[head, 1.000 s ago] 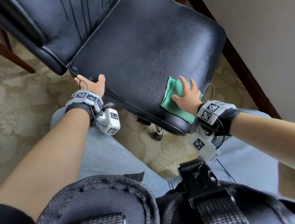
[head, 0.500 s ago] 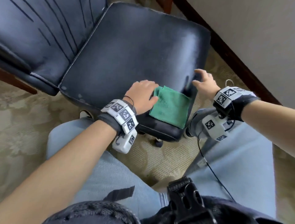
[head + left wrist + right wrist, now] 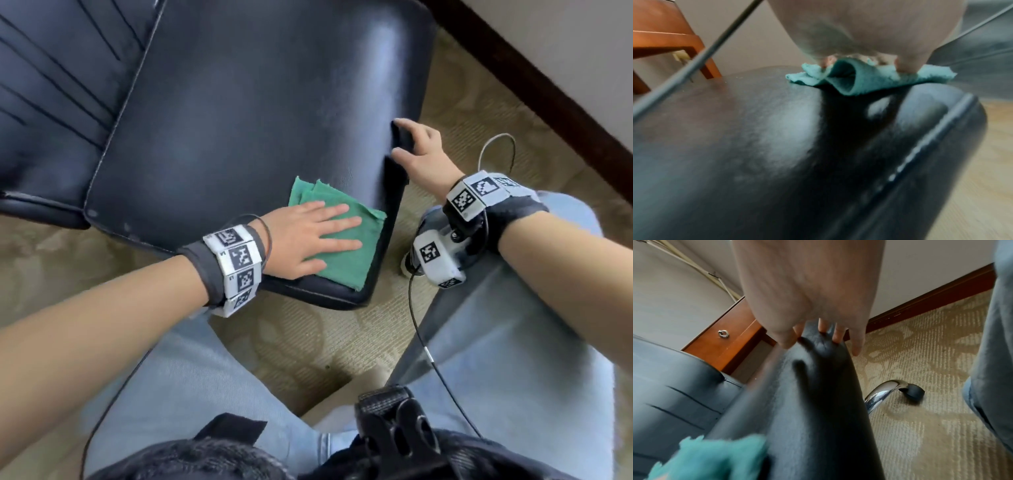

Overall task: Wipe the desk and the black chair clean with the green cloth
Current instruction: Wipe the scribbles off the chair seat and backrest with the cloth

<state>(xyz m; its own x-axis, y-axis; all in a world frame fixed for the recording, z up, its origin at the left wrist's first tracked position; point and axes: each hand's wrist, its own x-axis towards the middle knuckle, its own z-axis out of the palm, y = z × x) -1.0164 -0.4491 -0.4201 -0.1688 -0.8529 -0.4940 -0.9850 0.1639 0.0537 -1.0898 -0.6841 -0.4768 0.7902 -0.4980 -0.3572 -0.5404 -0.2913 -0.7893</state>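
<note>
The black chair (image 3: 257,113) fills the upper half of the head view, its seat facing me. A folded green cloth (image 3: 356,250) lies on the seat's near right corner. My left hand (image 3: 308,236) lies flat on the cloth with straight fingers and presses it onto the seat; in the left wrist view the green cloth (image 3: 869,79) bunches under the fingertips. My right hand (image 3: 418,147) grips the seat's right edge, thumb on top and fingers curled under it. In the right wrist view the fingers (image 3: 836,335) wrap round the black chair (image 3: 818,386) edge.
Patterned beige carpet (image 3: 342,335) lies under the chair, with my knees in light jeans close in front. A dark wooden baseboard (image 3: 548,92) runs along the wall at right. A chrome chair leg with a caster (image 3: 910,391) sticks out. Wooden furniture (image 3: 731,337) stands behind the chair.
My right hand let go of the cloth and moved to grip the seat's right edge. My left hand left the seat's front edge and now presses flat on the cloth.
</note>
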